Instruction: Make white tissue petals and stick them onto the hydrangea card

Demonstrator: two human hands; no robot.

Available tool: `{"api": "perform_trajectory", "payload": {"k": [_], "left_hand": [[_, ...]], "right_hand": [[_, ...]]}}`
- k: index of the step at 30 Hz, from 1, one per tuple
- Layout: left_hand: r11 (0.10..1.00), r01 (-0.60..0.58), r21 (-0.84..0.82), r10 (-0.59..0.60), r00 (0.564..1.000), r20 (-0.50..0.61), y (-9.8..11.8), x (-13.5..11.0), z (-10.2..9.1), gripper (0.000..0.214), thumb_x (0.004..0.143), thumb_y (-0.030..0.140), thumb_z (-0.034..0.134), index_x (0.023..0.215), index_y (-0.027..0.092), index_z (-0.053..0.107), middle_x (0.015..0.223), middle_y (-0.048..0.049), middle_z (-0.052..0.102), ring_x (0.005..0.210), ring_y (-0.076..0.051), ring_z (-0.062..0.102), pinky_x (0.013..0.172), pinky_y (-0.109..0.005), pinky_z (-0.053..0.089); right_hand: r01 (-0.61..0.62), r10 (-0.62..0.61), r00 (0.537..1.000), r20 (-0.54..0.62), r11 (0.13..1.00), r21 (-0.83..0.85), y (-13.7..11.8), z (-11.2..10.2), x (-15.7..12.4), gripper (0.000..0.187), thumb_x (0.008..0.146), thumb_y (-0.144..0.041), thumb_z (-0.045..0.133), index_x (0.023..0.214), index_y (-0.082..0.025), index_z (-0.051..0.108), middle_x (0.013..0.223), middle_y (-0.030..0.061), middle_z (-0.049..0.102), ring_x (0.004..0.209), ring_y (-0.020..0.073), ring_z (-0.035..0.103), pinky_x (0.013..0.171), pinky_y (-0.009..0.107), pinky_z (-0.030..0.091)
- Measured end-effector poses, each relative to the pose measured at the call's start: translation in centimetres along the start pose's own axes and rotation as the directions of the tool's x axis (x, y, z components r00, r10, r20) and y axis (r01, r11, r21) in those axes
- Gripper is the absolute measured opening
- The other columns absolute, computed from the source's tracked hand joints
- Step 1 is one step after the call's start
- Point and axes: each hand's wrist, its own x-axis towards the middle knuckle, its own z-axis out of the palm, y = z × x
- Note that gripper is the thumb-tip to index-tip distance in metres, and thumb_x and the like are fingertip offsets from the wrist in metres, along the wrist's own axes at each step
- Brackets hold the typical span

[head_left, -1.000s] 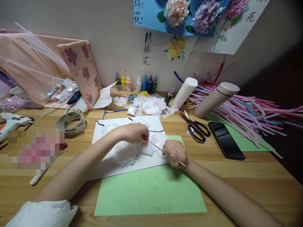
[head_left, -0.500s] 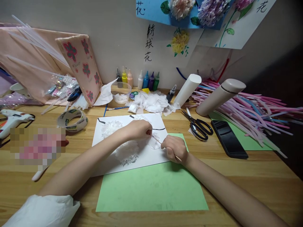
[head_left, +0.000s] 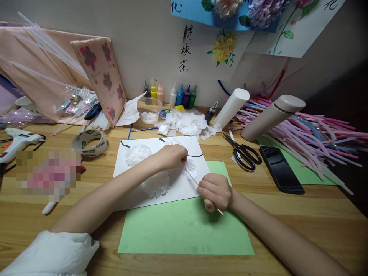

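Note:
My right hand is closed around a thin wooden stick, which slants up to the left over a white sheet of paper. At the stick's far tip, beside a small cluster of white paper petals, my left hand is closed with its fingertips pinched together. What those fingers hold is hidden. Two fluffy white paper flowers, one at the upper left and one lower down, are on the sheet, the lower one partly behind my left forearm. Green paper lies beneath.
White tissue pieces are heaped behind the sheet, near small paint bottles. Black-handled scissors and a phone lie to the right. A tape roll and a glue gun are on the left.
My right hand has drawn back slightly down and right with the stick, so more of the stick and petals shows. My left hand stays pinched near the petals. The whole view has shifted slightly.

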Motion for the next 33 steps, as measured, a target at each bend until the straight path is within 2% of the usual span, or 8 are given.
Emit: {"api": "perform_trajectory", "payload": {"k": [6, 12, 18, 25, 29, 33], "left_hand": [[1.000, -0.004, 0.016, 0.004, 1.000, -0.009, 0.0, 0.0, 0.2, 0.018, 0.071, 0.013, 0.049, 0.077, 0.017, 0.066, 0.078, -0.0051, 0.067, 0.068, -0.017, 0.058, 0.051, -0.024, 0.031], [1.000, -0.004, 0.017, 0.004, 1.000, -0.008, 0.0, 0.2, 0.2, 0.018, 0.072, 0.013, 0.049, 0.076, 0.015, 0.066, 0.075, -0.0062, 0.067, 0.065, -0.017, 0.057, 0.050, -0.023, 0.031], [0.999, -0.014, 0.029, 0.015, 0.999, -0.029, 0.0, 0.2, 0.3, 0.019, 0.073, 0.014, 0.048, 0.076, 0.015, 0.066, 0.073, -0.0067, 0.066, 0.062, -0.016, 0.055, 0.050, -0.024, 0.030], [0.999, 0.002, 0.045, -0.002, 1.000, 0.016, 0.5, 0.0, -0.1, 0.021, 0.075, 0.015, 0.047, 0.077, 0.014, 0.067, 0.075, -0.0083, 0.066, 0.063, -0.016, 0.056, 0.051, -0.024, 0.032], [0.999, 0.008, 0.048, -0.010, 0.999, 0.042, 0.6, -0.2, -0.3, 0.021, 0.076, 0.017, 0.046, 0.077, 0.014, 0.067, 0.075, -0.0085, 0.067, 0.061, -0.016, 0.056, 0.052, -0.024, 0.034], [0.999, 0.014, 0.039, -0.016, 0.999, 0.045, 0.5, -0.2, -0.4, 0.023, 0.078, 0.016, 0.044, 0.077, 0.013, 0.067, 0.075, -0.0087, 0.067, 0.060, -0.015, 0.056, 0.054, -0.024, 0.035]], "right_hand": [[0.029, -0.028, 0.999, -0.021, 0.999, 0.030, -0.4, 0.0, -0.1, 0.043, 0.093, -0.026, 0.019, 0.065, -0.017, 0.051, 0.047, 0.0017, 0.042, 0.044, 0.0155, 0.034, 0.044, 0.029, 0.021], [-0.107, 0.109, 0.993, 0.046, 0.994, -0.038, 0.2, 0.3, 0.1, 0.044, 0.093, -0.023, 0.020, 0.058, -0.019, 0.048, 0.045, 0.0018, 0.041, 0.046, 0.0154, 0.032, 0.046, 0.029, 0.022], [-0.163, 0.165, 0.985, 0.039, 0.985, -0.051, 0.4, 0.4, 0.1, 0.044, 0.093, -0.024, 0.021, 0.058, -0.019, 0.048, 0.045, 0.0018, 0.042, 0.047, 0.0155, 0.033, 0.047, 0.029, 0.023], [-0.249, 0.249, 0.968, 0.006, 0.968, -0.015, 0.5, 0.8, 0.0, 0.034, 0.091, -0.020, 0.026, 0.064, -0.019, 0.046, 0.047, 0.0012, 0.044, 0.047, 0.0148, 0.038, 0.048, 0.028, 0.027], [-0.378, 0.379, 0.925, -0.025, 0.925, 0.024, 0.3, 0.9, 0.5, 0.030, 0.090, -0.015, 0.029, 0.064, -0.020, 0.043, 0.049, 0.0011, 0.047, 0.047, 0.0137, 0.042, 0.048, 0.027, 0.030], [-0.574, 0.575, 0.816, -0.057, 0.818, 0.021, 0.2, 0.9, 1.0, 0.032, 0.090, -0.015, 0.032, 0.060, -0.020, 0.039, 0.048, -0.0004, 0.044, 0.044, 0.0119, 0.041, 0.047, 0.026, 0.030]]}}
